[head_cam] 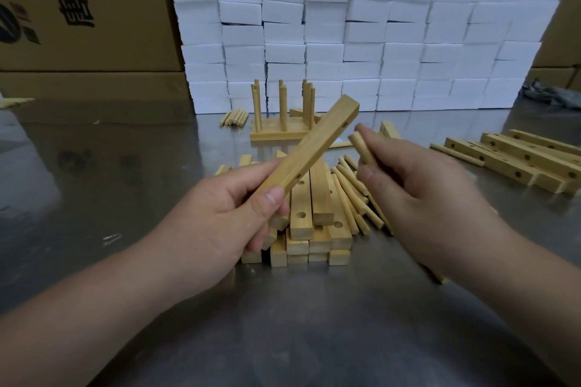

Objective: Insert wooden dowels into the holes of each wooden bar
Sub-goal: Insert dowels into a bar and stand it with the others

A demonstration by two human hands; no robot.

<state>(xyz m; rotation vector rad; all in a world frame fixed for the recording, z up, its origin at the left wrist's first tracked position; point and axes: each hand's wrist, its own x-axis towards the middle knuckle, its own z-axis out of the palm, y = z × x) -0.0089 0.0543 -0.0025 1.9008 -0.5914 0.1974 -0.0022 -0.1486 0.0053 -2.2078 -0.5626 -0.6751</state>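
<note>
Now | left hand [226, 214] grips wooden bar [314, 148] | right hand [418, 188] pinches dowels [361, 148]

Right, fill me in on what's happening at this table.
A person's left hand holds a wooden bar tilted above a stack of bars. The right hand pinches a dowel close to the bar's upper hole, not yet inserted. Loose dowels lie beside the stack, and a piece with upright dowels stands behind.
</note>
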